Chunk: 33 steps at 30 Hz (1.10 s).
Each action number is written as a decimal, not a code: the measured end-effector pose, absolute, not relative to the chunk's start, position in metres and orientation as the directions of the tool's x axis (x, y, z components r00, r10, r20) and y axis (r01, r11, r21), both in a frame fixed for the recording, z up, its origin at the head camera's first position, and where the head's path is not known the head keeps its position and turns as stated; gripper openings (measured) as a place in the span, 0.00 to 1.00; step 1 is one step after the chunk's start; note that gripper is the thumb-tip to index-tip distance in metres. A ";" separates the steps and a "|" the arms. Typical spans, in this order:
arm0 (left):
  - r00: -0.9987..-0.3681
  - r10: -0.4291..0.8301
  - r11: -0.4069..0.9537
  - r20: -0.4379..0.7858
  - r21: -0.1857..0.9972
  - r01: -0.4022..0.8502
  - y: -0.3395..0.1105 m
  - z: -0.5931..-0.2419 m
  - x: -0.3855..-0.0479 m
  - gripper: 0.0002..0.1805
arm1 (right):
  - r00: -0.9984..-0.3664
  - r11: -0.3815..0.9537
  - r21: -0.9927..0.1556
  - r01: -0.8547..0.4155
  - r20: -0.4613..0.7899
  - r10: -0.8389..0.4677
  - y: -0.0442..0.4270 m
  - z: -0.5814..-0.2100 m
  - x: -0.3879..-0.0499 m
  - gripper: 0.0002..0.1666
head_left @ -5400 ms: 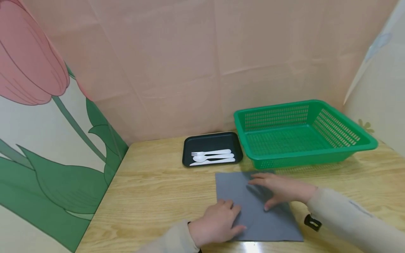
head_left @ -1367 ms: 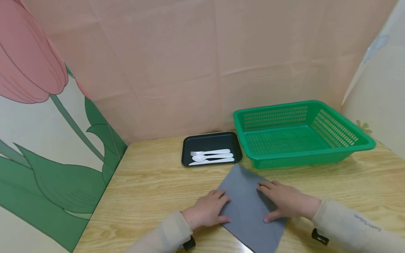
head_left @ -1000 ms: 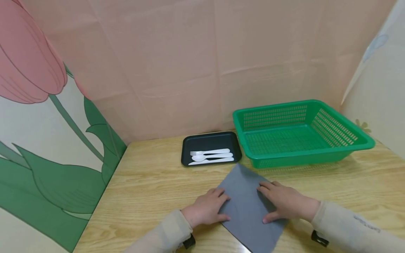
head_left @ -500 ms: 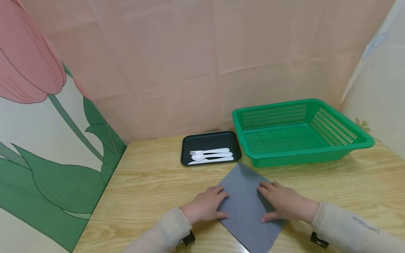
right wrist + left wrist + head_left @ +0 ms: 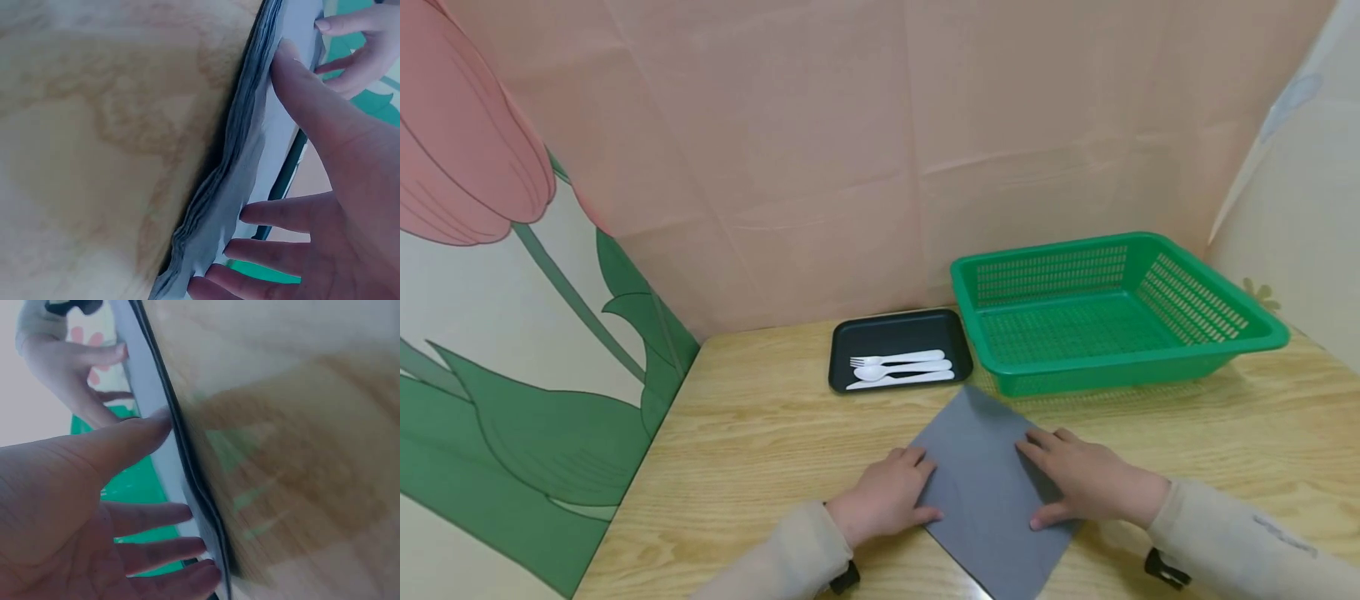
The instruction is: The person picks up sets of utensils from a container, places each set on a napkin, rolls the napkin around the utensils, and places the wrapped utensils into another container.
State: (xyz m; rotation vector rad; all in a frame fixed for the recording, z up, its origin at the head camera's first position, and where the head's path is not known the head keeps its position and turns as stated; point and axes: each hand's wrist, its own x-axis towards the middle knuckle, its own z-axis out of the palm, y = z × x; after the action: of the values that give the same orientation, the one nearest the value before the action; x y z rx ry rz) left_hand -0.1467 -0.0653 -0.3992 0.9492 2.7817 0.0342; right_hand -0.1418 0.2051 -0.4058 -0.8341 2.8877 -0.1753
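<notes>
A grey folded cloth or paper [image 5: 985, 492] lies turned like a diamond on the wooden table, its far corner close to the black tray. My left hand [image 5: 887, 496] rests on its left edge, fingers spread. On the right side my right hand [image 5: 1086, 479] touches it with thumb and fingertips apart. In the left wrist view the left hand [image 5: 106, 500] has its thumb and fingertips along the edge of the grey piece [image 5: 169, 462]. Several stacked layers [image 5: 219, 181] show at the edge in the right wrist view, beside the right hand's spread fingers [image 5: 275, 212].
A black tray [image 5: 880, 335] with a white fork [image 5: 910, 359], spoon [image 5: 917, 367] and knife [image 5: 917, 379] stands at the back of the table [image 5: 760, 433]. Right of it is a green basket [image 5: 1120, 367]. A pink cloth [image 5: 775, 167] hangs behind.
Several seconds ago the grey piece lay squarer to the table; it is now turned to a diamond. Over the last second the hands have shifted only slightly, the right one a little to the right.
</notes>
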 end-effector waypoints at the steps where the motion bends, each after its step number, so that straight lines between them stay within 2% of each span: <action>1: -0.776 0.607 0.794 -0.174 0.078 0.603 -0.065 -0.399 -0.145 0.35 | -0.839 0.841 -0.146 -0.520 -0.094 -0.535 0.205 -0.406 -0.142 0.61; 16: -0.792 0.582 0.813 -0.184 0.102 0.573 -0.066 -0.396 -0.140 0.36 | -0.843 0.850 -0.150 -0.504 -0.130 -0.523 0.204 -0.404 -0.142 0.61; 20: -0.789 0.584 0.811 -0.190 0.102 0.576 -0.065 -0.395 -0.140 0.36 | -0.838 0.846 -0.142 -0.513 -0.129 -0.530 0.202 -0.401 -0.145 0.59; 26: -0.794 0.583 0.812 -0.175 0.084 0.577 -0.065 -0.395 -0.139 0.36 | -0.829 0.830 -0.099 -0.549 -0.063 -0.556 0.195 -0.396 -0.150 0.46; 33: -0.795 0.582 0.812 -0.173 0.079 0.578 -0.065 -0.395 -0.139 0.36 | -0.788 0.785 -0.071 -0.616 0.024 -0.616 0.174 -0.385 -0.165 0.21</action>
State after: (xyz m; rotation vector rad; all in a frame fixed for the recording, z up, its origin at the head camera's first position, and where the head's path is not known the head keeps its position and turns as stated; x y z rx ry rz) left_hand -0.1389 -0.0648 -0.3949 0.9074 2.8088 0.0333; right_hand -0.1645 0.1736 -0.3852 -1.0234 2.9675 -0.1173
